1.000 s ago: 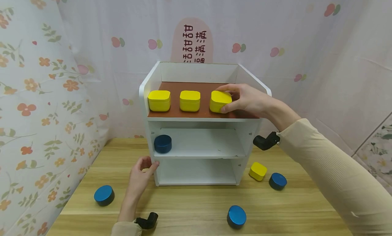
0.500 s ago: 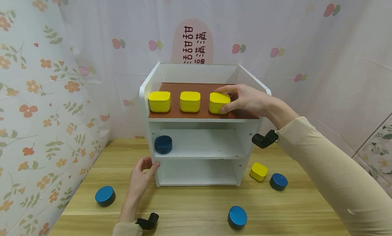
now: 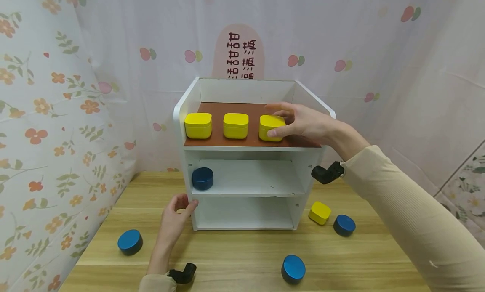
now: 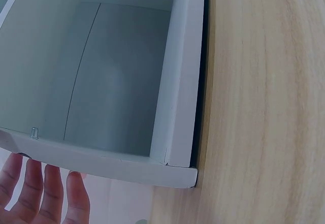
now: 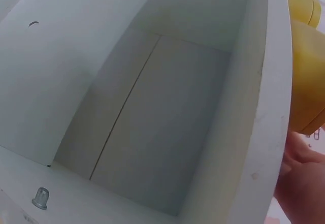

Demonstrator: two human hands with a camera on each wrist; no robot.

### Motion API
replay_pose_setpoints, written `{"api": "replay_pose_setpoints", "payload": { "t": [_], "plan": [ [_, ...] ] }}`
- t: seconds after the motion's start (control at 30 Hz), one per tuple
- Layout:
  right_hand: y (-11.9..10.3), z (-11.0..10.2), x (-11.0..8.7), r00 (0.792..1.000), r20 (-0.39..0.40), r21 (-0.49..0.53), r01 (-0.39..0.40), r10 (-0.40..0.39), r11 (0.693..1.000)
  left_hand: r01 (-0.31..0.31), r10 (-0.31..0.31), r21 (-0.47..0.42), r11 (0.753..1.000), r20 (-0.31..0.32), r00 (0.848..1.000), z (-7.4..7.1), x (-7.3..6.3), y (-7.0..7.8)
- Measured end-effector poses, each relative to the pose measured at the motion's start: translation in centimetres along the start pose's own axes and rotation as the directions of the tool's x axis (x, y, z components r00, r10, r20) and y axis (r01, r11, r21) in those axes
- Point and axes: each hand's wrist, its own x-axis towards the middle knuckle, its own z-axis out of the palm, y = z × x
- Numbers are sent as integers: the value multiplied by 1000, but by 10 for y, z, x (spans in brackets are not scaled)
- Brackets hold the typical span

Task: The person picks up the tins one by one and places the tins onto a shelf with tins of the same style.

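On the brown top of a small white shelf unit [image 3: 246, 195] stands the right-hand yellow box [image 3: 272, 122], a rounded square with a lid. My right hand [image 3: 308, 123] is around its right side, thumb across the front and index finger stretched out behind, above the lid. In the right wrist view part of that hand [image 5: 304, 178] shows below a yellow box. Two more yellow boxes, the middle one [image 3: 235, 126] and the left one [image 3: 198, 126], stand in the same row. My left hand [image 3: 175, 214] touches the unit's lower left side; its fingers [image 4: 52, 191] reach along the outer panel.
A dark blue round tin [image 3: 202, 178] sits at the left of the middle shelf. On the wooden table [image 3: 227, 258] lie a left blue tin [image 3: 130, 242], a front blue tin [image 3: 293, 269], a right blue tin [image 3: 344, 225] and a small yellow box [image 3: 320, 212].
The right-hand yellow box has shifted slightly left. My right index finger has lifted off it and the thumb has slid left over its front. The left hand stays put.
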Motion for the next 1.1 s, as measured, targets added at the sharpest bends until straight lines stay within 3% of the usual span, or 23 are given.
{"api": "replay_pose_setpoints", "payload": {
  "t": [0.23,0.47,0.63,0.83,1.1],
  "plan": [
    [-4,6,-3,991,-104,-101,68,-79,993,-1,1,-5,1000,-2,1000,1,-1,1],
    [-13,18,-5,963,-229,-243,85,-142,966,7,-7,1,1000,-5,1000,0,-2,3],
    [-21,25,-5,921,-313,-299,137,-233,944,0,0,3,1000,-1,1000,0,-2,4],
    [-28,32,-5,851,-365,-367,242,-378,898,1,-1,14,1000,-11,1000,1,-1,3],
    [-27,37,-20,788,-410,-399,298,-459,867,-4,4,21,1000,-15,1000,0,0,2]
  ]
}}
